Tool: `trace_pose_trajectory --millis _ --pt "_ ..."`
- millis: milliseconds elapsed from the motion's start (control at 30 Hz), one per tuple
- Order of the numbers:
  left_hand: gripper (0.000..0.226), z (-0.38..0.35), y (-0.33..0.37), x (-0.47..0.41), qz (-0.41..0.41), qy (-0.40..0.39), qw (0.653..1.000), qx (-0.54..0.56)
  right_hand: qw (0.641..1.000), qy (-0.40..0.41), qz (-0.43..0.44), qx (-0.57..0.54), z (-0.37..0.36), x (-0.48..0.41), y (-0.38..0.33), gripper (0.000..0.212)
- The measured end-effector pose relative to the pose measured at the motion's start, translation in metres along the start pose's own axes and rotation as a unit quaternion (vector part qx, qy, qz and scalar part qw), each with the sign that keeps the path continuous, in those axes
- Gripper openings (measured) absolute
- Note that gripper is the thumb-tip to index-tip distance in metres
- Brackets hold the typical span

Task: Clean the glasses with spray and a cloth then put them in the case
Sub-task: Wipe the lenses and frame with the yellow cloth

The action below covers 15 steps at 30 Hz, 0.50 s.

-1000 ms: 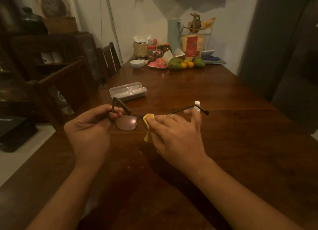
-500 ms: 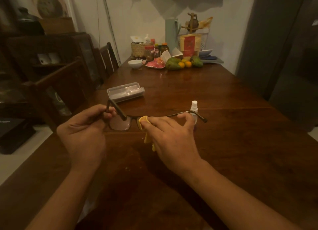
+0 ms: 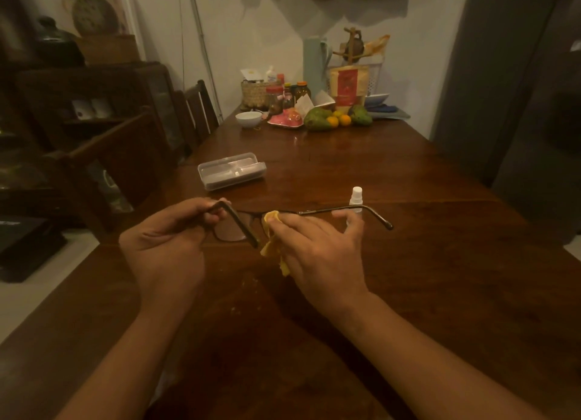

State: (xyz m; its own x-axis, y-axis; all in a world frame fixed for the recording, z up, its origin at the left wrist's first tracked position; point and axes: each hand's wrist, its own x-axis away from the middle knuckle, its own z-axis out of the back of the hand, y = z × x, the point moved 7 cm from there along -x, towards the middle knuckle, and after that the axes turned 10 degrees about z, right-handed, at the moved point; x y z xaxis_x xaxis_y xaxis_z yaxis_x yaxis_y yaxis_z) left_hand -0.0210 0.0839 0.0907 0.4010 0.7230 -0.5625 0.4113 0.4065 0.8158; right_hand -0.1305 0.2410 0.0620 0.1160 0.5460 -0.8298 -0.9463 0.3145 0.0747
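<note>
Above the wooden table, the left hand pinched the glasses at their left hinge, fingers curled. The right hand pressed a yellow cloth to the right lens, little finger raised. Just beyond stood the spray bottle; farther off lay the closed clear case.

You have bare table on your right side. The little spray bottle stands just past your right hand. The case sits farther back, left.
</note>
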Motion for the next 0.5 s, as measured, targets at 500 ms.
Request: trace_pose_trajectory --millis 500 --pt "0.035 -0.007 0.003 0.007 -0.027 -0.039 0.999 0.019 0.999 0.044 -0.022 0.014 -0.004 0.003 0.012 0.038"
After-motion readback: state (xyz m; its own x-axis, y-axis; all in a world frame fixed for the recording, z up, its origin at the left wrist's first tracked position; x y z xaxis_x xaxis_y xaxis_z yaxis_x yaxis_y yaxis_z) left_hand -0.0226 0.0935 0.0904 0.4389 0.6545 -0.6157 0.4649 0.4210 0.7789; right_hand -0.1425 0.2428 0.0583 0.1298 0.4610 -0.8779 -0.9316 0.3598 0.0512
